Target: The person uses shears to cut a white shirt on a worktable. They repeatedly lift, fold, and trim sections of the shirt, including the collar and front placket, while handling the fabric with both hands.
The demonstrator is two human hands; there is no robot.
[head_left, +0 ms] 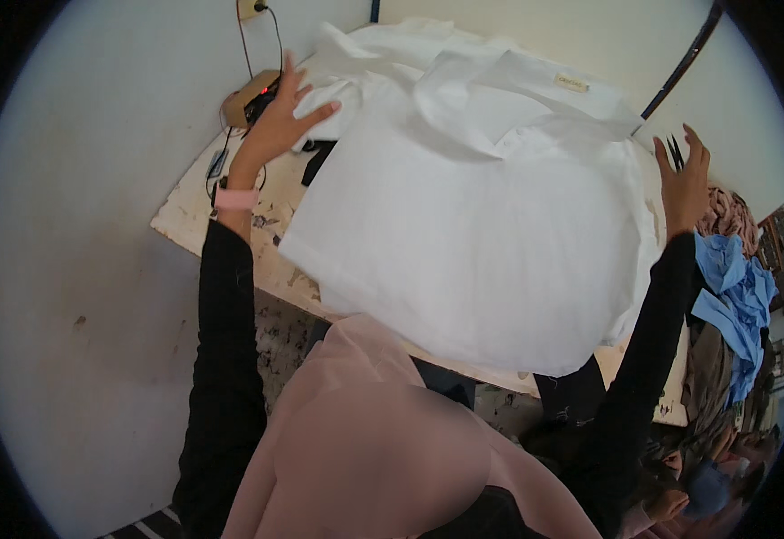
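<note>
A white garment point(491, 225) with a small cream label near its far edge lies spread over the table, its far part rumpled in folds. My left hand point(286, 121) is raised by the garment's far left side, fingers spread and holding nothing. Beyond the right edge of the cloth, my right hand point(685, 180) is up with its fingers curved. Small black thread snips point(675, 153) are held in that hand, their two pointed tips showing between thumb and fingers. The rest of the snips is hidden by the hand.
A worn cream table point(190, 202) stands against the walls. At its back left sits a brown box point(250, 99) with a red light and cables, near a wall socket point(250, 9). Blue cloth point(738, 287) and pinkish cloth point(729, 216) are heaped at the right. Other people are low right.
</note>
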